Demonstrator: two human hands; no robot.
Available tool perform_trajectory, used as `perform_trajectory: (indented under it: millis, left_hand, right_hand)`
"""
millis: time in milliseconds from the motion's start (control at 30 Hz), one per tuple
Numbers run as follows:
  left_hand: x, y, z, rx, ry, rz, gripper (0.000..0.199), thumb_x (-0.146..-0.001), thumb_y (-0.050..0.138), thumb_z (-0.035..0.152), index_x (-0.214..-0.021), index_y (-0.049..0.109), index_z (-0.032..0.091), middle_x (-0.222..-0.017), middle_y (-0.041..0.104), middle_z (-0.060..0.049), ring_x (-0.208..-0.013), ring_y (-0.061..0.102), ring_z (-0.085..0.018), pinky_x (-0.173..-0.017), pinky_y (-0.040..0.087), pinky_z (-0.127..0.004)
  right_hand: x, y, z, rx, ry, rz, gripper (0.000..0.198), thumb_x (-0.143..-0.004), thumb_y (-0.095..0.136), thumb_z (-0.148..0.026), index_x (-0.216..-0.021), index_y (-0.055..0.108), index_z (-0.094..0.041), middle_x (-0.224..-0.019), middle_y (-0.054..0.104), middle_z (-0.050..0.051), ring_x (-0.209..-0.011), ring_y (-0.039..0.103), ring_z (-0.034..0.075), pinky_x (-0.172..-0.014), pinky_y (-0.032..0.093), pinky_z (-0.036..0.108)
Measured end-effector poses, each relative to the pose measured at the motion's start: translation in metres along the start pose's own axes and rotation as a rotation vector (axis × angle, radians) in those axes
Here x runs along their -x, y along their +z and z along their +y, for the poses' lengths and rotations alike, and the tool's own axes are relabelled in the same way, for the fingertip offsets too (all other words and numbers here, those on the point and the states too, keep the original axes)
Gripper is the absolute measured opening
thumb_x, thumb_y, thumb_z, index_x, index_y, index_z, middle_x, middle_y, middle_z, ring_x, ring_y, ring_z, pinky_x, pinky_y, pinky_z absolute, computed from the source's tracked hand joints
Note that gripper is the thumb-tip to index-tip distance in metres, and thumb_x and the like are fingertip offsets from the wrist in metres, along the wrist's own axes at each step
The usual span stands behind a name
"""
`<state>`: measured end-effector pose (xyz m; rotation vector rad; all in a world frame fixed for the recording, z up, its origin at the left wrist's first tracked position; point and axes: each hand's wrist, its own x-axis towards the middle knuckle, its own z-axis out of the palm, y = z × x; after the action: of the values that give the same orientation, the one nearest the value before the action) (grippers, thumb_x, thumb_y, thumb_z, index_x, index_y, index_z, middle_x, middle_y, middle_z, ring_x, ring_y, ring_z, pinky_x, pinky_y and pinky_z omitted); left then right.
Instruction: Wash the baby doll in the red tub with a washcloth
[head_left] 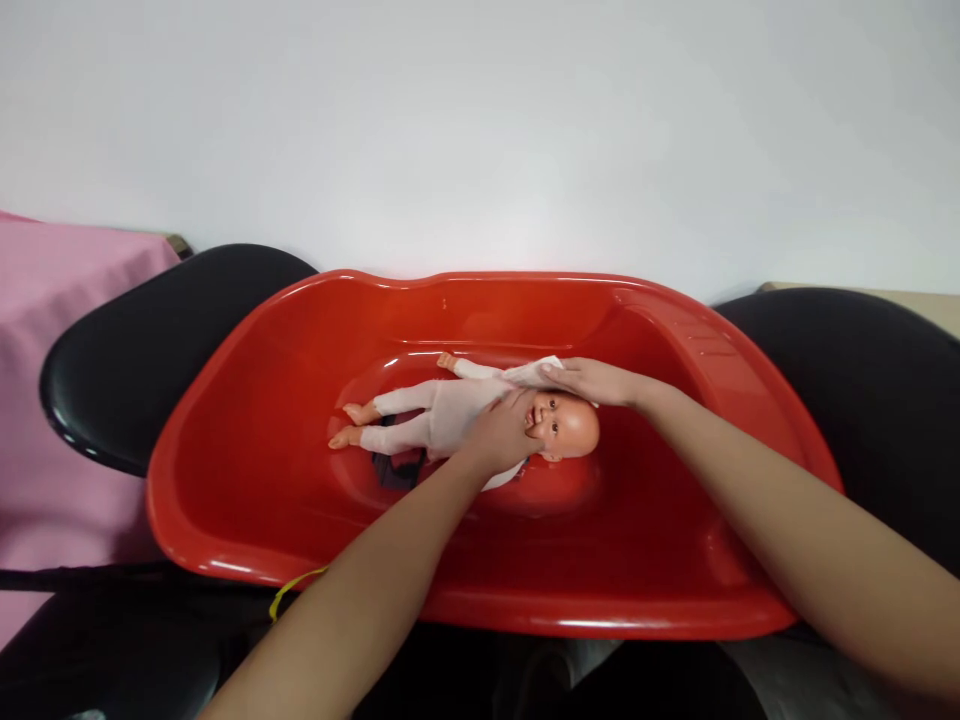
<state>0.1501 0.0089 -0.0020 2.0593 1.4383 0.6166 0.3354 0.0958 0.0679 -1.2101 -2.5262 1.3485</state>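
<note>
A baby doll (442, 408) in a pale suit lies on its back in the hollow of a red plastic tub (247, 470), head to the right, feet to the left. My left hand (501, 432) presses on the doll's chest and chin. My right hand (591, 381) lies flat above the doll's head, pressing a small white cloth (531, 372) against its far shoulder. A dark patch (394, 467) shows under the doll's hips.
The tub rests across two black chair seats, one at the left (142, 350) and one at the right (877, 390). Pink fabric (52, 330) covers something at the far left. A white wall fills the background. A yellow cord (296, 588) hangs below the tub's front rim.
</note>
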Motion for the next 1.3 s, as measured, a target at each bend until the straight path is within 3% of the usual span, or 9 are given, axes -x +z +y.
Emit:
perform_trajectory:
  millis: [167, 400, 500, 567, 667, 733, 833, 933, 1300]
  left_hand:
    - [-0.001, -0.001, 0.000, -0.012, -0.043, -0.037, 0.059, -0.077, 0.065, 0.032, -0.132, 0.046, 0.023, -0.140, 0.052, -0.008, -0.127, 0.049, -0.027, -0.108, 0.039, -0.041]
    - [-0.001, -0.001, -0.001, 0.022, 0.016, -0.023, 0.054, -0.077, 0.062, 0.026, -0.129, 0.046, 0.026, -0.139, 0.053, -0.005, -0.128, 0.048, -0.025, -0.105, 0.041, -0.039]
    - [-0.001, -0.002, -0.001, 0.002, -0.013, -0.045, 0.044, -0.075, 0.066, 0.029, -0.116, 0.050, 0.025, -0.129, 0.058, -0.006, -0.119, 0.054, -0.027, -0.101, 0.043, -0.040]
    - [-0.001, -0.003, 0.001, -0.007, -0.014, -0.050, 0.036, -0.074, 0.068, 0.029, -0.106, 0.051, 0.024, -0.121, 0.060, -0.005, -0.112, 0.057, -0.027, -0.097, 0.044, -0.039]
    - [0.000, -0.005, 0.005, -0.016, 0.004, -0.029, 0.028, -0.074, 0.066, 0.027, -0.096, 0.049, 0.022, -0.115, 0.061, -0.004, -0.107, 0.057, -0.026, -0.093, 0.044, -0.037]
    - [0.000, -0.006, 0.006, -0.017, 0.011, -0.018, 0.026, -0.075, 0.065, 0.025, -0.095, 0.049, 0.022, -0.115, 0.061, -0.004, -0.107, 0.057, -0.026, -0.091, 0.044, -0.036]
    - [0.001, -0.006, 0.006, -0.023, 0.002, -0.025, 0.027, -0.076, 0.064, 0.026, -0.100, 0.050, 0.022, -0.115, 0.062, -0.004, -0.109, 0.057, -0.027, -0.091, 0.044, -0.036]
    - [-0.001, -0.004, 0.004, -0.017, -0.017, -0.039, 0.039, -0.076, 0.065, 0.029, -0.111, 0.052, 0.023, -0.121, 0.061, -0.004, -0.112, 0.057, -0.028, -0.093, 0.045, -0.037]
    - [-0.001, -0.005, 0.007, -0.017, -0.043, -0.055, 0.053, -0.076, 0.064, 0.027, -0.127, 0.049, 0.025, -0.135, 0.057, -0.005, -0.124, 0.053, -0.027, -0.103, 0.042, -0.038]
  right_hand:
    - [-0.005, 0.011, -0.003, 0.048, -0.004, -0.120, 0.073, -0.090, 0.030, -0.077, -0.131, 0.065, -0.028, -0.127, 0.068, 0.004, -0.123, 0.058, 0.027, -0.112, 0.038, 0.038]
    - [-0.004, 0.003, 0.015, 0.186, 0.131, -0.092, 0.081, -0.087, 0.025, -0.081, -0.134, 0.063, -0.028, -0.137, 0.061, 0.005, -0.126, 0.055, 0.031, -0.113, 0.036, 0.043]
    - [-0.001, -0.004, 0.024, 0.200, 0.166, -0.082, 0.078, -0.086, 0.027, -0.082, -0.137, 0.059, -0.033, -0.134, 0.064, 0.004, -0.108, 0.065, 0.029, -0.102, 0.045, 0.044]
    - [0.003, -0.012, 0.031, 0.191, 0.200, -0.113, 0.081, -0.084, 0.027, -0.084, -0.134, 0.062, -0.031, -0.112, 0.074, 0.006, -0.085, 0.069, 0.026, -0.091, 0.050, 0.042]
    - [0.007, -0.022, 0.038, 0.184, 0.223, -0.135, 0.094, -0.083, 0.015, -0.086, -0.089, 0.079, -0.017, -0.065, 0.070, 0.010, -0.069, 0.066, 0.023, -0.093, 0.048, 0.040]
    - [0.008, -0.024, 0.035, 0.186, 0.202, -0.073, 0.097, -0.083, 0.009, -0.086, -0.064, 0.074, -0.015, -0.057, 0.066, 0.013, -0.074, 0.067, 0.025, -0.100, 0.045, 0.039]
    - [0.005, -0.017, 0.021, 0.132, 0.122, 0.037, 0.089, -0.086, 0.019, -0.083, -0.088, 0.077, -0.015, -0.089, 0.075, 0.013, -0.095, 0.067, 0.027, -0.101, 0.044, 0.038]
    - [-0.001, -0.003, 0.009, 0.061, 0.016, -0.008, 0.076, -0.090, 0.028, -0.078, -0.119, 0.070, -0.022, -0.126, 0.068, 0.007, -0.116, 0.061, 0.027, -0.105, 0.042, 0.036]
    - [-0.006, 0.002, 0.023, 0.210, 0.103, -0.070, 0.080, -0.088, 0.027, -0.080, -0.124, 0.069, -0.022, -0.130, 0.066, 0.009, -0.119, 0.060, 0.030, -0.106, 0.041, 0.039]
